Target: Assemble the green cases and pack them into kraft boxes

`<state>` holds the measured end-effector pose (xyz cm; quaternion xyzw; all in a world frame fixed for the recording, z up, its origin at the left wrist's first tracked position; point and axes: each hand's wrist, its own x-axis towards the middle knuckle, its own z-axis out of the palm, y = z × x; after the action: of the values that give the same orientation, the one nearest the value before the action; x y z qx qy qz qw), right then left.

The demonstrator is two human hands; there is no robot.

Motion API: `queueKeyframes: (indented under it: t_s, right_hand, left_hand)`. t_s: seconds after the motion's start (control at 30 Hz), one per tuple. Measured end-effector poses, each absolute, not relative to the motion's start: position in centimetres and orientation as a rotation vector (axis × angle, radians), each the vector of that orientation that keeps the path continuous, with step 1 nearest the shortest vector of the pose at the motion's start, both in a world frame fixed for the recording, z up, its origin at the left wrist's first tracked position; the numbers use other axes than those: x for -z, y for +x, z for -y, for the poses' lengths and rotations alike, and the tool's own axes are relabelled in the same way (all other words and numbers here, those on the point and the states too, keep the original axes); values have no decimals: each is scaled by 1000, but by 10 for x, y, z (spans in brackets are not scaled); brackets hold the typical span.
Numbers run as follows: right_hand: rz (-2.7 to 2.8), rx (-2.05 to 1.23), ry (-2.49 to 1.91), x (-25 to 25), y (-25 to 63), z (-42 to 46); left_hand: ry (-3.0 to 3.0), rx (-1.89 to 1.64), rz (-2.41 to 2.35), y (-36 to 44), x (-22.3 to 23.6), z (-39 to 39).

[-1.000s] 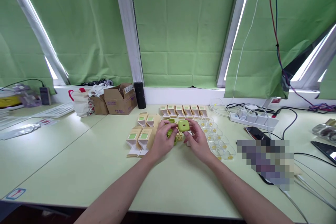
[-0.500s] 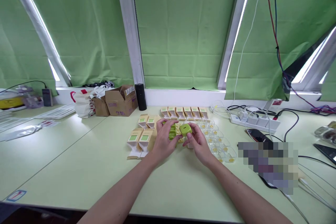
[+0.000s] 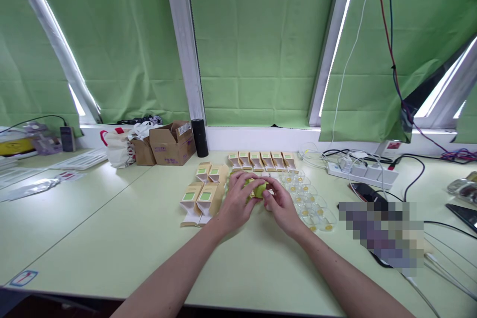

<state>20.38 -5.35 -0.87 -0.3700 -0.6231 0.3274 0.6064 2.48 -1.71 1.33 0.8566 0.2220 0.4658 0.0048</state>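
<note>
A small, rounded green case is held up between my two hands over the middle of the table. My left hand is closed around its left side, fingers bent over the top. From the right, my right hand grips it with thumb and fingers. Much of the case is hidden by the fingers. Behind the hands, more small green and yellowish pieces are mostly covered. Beside my left hand stand open cardboard boxes with green labels. Clear plastic trays with yellow dots lie right of my right hand.
A row of similar small boxes stands at the back. Farther left are a brown carton, a black cylinder and a cloth bag. A power strip with tangled cables and a dark phone-like device lie to the right.
The green case has turned and shifted slightly left. My left hand has moved from beside it onto it, and the slot seen on its face before is now hidden.
</note>
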Motion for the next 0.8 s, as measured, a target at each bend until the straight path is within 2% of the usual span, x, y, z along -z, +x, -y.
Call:
queueKeyframes:
  t_s: [0.23, 0.33, 0.5, 0.8]
  right_hand:
    - [1714, -7, -1090, 4, 215, 53]
    - [1965, 211, -1205, 5, 214, 53]
    - [2327, 304, -1414, 5, 210, 55]
    - [2466, 307, -1531, 5, 208, 56]
  left_hand:
    - [2183, -1521, -882, 25, -21, 16]
    - [1953, -1508, -963, 26, -19, 10]
    - [1780, -1500, -918, 23, -11, -4]
    - [1616, -1491, -817, 25, -10, -9]
